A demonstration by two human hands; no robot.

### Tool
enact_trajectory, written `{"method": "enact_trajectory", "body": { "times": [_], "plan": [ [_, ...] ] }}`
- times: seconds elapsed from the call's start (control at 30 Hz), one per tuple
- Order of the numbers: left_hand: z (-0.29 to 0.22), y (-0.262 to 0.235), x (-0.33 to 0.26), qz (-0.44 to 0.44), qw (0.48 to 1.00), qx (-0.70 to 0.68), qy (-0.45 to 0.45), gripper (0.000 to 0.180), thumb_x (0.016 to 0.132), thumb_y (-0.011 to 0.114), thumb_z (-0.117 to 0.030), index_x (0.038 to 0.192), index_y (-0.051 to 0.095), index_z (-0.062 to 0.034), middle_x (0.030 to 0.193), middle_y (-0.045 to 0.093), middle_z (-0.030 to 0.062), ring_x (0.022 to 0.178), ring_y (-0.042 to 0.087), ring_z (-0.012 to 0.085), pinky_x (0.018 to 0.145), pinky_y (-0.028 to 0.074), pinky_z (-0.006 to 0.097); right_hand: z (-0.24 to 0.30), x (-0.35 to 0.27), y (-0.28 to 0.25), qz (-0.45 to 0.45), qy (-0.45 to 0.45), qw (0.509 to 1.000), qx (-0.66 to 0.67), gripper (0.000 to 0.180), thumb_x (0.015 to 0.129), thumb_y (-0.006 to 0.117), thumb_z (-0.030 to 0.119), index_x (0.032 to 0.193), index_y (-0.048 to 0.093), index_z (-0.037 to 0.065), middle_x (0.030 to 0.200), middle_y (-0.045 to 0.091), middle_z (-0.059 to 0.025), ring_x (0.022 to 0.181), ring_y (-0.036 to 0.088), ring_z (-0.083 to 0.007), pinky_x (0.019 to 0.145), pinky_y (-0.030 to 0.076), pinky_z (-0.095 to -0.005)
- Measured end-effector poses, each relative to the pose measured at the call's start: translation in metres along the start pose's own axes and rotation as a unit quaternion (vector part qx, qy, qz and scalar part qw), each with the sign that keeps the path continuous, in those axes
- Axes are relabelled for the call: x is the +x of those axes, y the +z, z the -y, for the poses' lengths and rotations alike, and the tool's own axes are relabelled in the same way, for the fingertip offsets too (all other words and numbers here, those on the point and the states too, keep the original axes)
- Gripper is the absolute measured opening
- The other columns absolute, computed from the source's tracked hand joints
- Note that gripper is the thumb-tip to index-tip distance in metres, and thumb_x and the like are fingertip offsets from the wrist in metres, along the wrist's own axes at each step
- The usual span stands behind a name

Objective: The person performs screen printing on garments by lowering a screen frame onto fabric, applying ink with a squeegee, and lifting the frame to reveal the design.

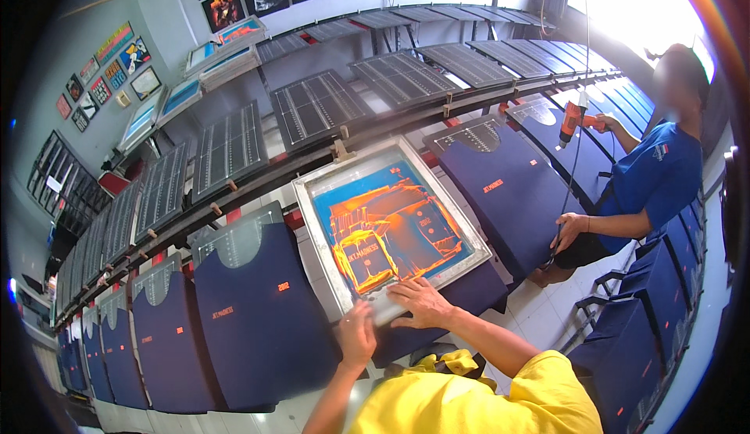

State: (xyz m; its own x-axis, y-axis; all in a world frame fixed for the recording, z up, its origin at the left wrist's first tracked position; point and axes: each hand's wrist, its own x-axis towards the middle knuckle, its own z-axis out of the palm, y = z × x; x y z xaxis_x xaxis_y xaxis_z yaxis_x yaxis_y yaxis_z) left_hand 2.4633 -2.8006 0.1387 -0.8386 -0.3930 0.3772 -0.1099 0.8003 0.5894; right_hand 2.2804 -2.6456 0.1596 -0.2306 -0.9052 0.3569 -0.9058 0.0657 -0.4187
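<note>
A screen printing frame (454, 267) with a pale border lies over a dark navy shirt in front of me. Its blue mesh (326, 192) is smeared with orange ink (402, 223) around small stencilled lettering. My right hand (422, 303) rests on the frame's near edge, its fingers spread out and the tips close to the ink. Beside the near left corner is my left hand (358, 336), raised and blurred by motion. I cannot make out whether it holds anything. Part of the navy shirt (453, 309) shows below the frame.
Navy shirts (250, 309) with small orange prints lie on boards to the left. A co-worker (656, 168) on the right holds an orange heat gun (574, 121) over another shirt (500, 168). Bare boards (320, 106) line the far side; more frames (226, 67) are stacked at the back left.
</note>
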Motion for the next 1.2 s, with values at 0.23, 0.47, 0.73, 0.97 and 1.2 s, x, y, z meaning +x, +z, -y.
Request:
{"method": "enact_trajectory", "body": {
  "times": [0.23, 0.47, 0.73, 0.97, 1.2],
  "plan": [
    [0.052, 0.003, 0.012, -0.151, 0.943, -0.178, -0.237, 0.037, 0.101, 0.047, -0.012, 0.134, 0.053, 0.0041, 0.139, 0.055, 0.0212, 0.134, 0.049, 0.0330, 0.112, 0.036, 0.041, -0.104, -0.001, -0.026, -0.204, 0.180, 0.960, 0.068, 0.037, 0.087, 0.070, 0.013, 0.122, 0.064, 0.000, 0.127, 0.062, -0.0217, 0.119, 0.058, -0.0386, 0.102, 0.047, -0.0458],
    [0.070, 0.014, 0.036, -0.131, 0.867, -0.314, -0.363, 0.046, 0.106, 0.045, -0.018, 0.146, 0.045, 0.0038, 0.082, 0.044, -0.0057, 0.067, 0.036, 0.0027, 0.058, 0.033, 0.022, -0.211, -0.009, -0.039, -0.190, 0.291, 0.934, 0.086, 0.039, 0.098, 0.060, 0.021, 0.129, 0.060, -0.003, 0.141, 0.053, -0.0258, 0.132, 0.050, -0.0411, 0.111, 0.041, -0.0427],
    [0.070, 0.025, 0.053, -0.172, 0.838, -0.328, -0.401, 0.044, 0.104, 0.046, -0.012, 0.142, 0.047, 0.0099, 0.129, 0.064, 0.0133, 0.111, 0.058, 0.0126, 0.097, 0.043, 0.026, -0.236, -0.019, -0.028, -0.235, 0.297, 0.864, 0.332, 0.043, 0.102, 0.055, 0.025, 0.134, 0.057, -0.005, 0.140, 0.057, -0.0164, 0.135, 0.049, -0.0244, 0.115, 0.033, -0.0352],
    [0.053, 0.014, 0.059, -0.201, 0.842, -0.365, -0.343, 0.046, 0.102, 0.050, -0.011, 0.143, 0.045, 0.0097, 0.144, 0.053, 0.0187, 0.131, 0.051, 0.0195, 0.111, 0.036, 0.030, -0.242, -0.022, -0.039, -0.239, 0.306, 0.774, 0.501, 0.050, 0.103, 0.051, 0.028, 0.136, 0.053, -0.008, 0.142, 0.055, -0.0185, 0.135, 0.048, -0.0254, 0.115, 0.034, -0.0362],
    [0.044, -0.018, 0.050, -0.196, 0.848, -0.371, -0.323, 0.050, 0.105, 0.050, -0.016, 0.144, 0.040, 0.0131, 0.146, 0.051, 0.0211, 0.132, 0.050, 0.0193, 0.112, 0.036, 0.029, -0.221, -0.035, -0.045, -0.224, 0.256, 0.730, 0.593, 0.063, 0.104, 0.043, 0.041, 0.143, 0.045, -0.009, 0.150, 0.045, -0.0211, 0.142, 0.039, -0.0293, 0.120, 0.026, -0.0411]
  ]
}}
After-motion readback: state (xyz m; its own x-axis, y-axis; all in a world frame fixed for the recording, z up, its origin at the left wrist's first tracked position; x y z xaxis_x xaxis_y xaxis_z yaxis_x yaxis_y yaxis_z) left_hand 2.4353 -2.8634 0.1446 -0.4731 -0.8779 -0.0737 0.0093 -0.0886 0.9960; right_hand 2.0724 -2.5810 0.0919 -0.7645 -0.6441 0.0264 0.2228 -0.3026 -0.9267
